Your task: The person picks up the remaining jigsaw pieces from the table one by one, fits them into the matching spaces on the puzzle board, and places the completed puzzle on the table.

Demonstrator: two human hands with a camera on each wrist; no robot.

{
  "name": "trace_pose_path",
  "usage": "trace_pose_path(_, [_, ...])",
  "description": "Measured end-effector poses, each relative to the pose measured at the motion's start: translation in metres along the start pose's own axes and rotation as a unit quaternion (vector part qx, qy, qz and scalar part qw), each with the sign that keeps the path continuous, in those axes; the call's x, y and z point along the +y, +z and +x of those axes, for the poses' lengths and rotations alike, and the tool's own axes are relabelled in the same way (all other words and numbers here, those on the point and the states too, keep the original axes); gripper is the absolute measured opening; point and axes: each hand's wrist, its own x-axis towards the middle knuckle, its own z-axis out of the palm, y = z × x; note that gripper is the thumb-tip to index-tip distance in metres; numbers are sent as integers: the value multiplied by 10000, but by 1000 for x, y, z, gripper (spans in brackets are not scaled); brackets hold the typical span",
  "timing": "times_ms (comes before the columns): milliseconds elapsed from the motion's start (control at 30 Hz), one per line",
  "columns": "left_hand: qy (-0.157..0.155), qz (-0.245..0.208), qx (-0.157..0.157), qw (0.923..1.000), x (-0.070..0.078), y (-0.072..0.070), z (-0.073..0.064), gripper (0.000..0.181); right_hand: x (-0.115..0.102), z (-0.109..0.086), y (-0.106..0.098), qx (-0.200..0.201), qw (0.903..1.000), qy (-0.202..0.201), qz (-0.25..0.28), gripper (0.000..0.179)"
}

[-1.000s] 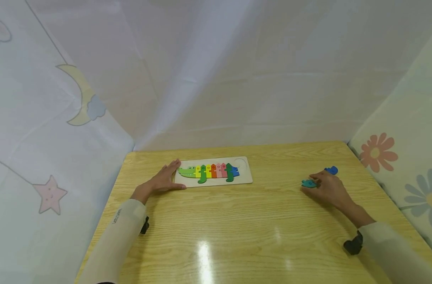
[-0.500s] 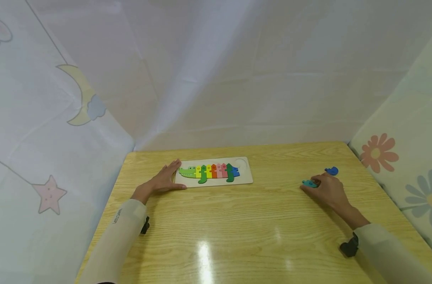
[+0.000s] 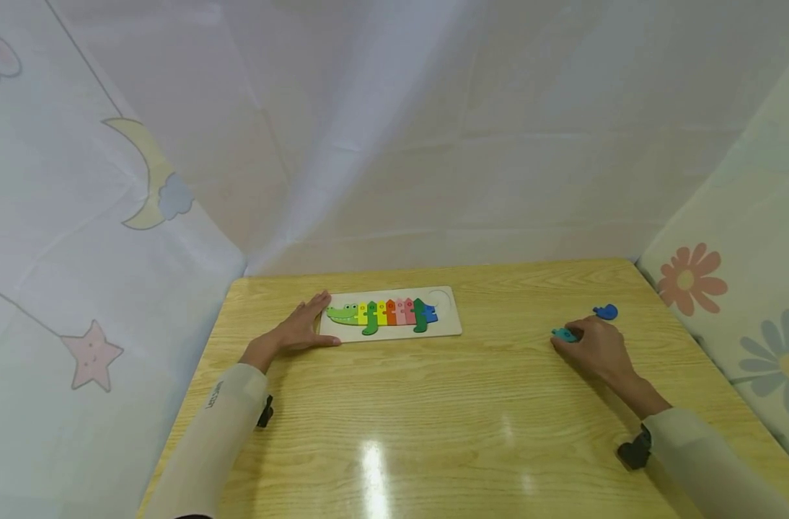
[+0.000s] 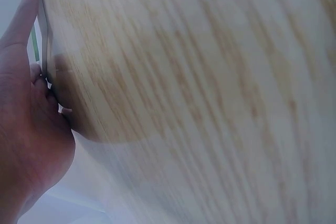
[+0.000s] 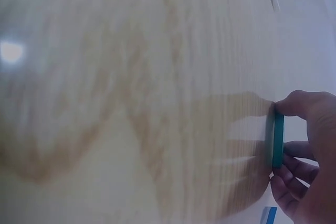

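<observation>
My left hand (image 3: 300, 326) is at the left end of a pale wooden crocodile puzzle board (image 3: 451, 323). Its thumb lies along the near edge and its spread fingers touch the far left corner. In the board sit a green crocodile head (image 3: 342, 315) and a row of coloured body pieces (image 3: 390, 313), with a bare tail outline at the right. Toward the table's right side, my right hand (image 3: 598, 349) pinches a teal puzzle piece (image 3: 565, 335). In the right wrist view, the teal piece (image 5: 278, 139) stands edge-on between thumb and fingers, at the tabletop.
A blue curled puzzle piece (image 3: 606, 312) lies just beyond my right hand. The wooden table (image 3: 394, 404) reaches a pale cloth wall (image 3: 459, 194) at the back, with printed cloth on both sides. A glare spot shows near the front.
My right hand shifts slightly and its fingers settle further over the teal piece, leaving the blue piece more exposed. The left hand and board stay put.
</observation>
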Motion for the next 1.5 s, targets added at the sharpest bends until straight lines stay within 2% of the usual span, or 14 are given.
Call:
trace_pose_path(133, [60,19,26,10000,-2,1,0,119,0,0,1,0,9999,0,109,34])
trace_pose_path(367, [-48,77,2,10000,-1,0,1,117,-2,3,1,-120,9998,130,106,41])
trace_pose_path(900, [-87,70,-52,9999,-1,0,0,116,-15,19,1,108,9961,-856,201,41])
trace_pose_path(1200, [-34,87,-22,10000,-1,0,0,117,-25,31,1,87,9941,-1067,151,42])
trace_pose_path(1367, [93,40,37,9999,-3,1,0,120,-32,38,-1,-17,9933,-1121,263,42])
trace_pose_path(1500, [14,68,1,10000,-5,2,1,119,-37,43,-1,-139,9936,-1075,315,41])
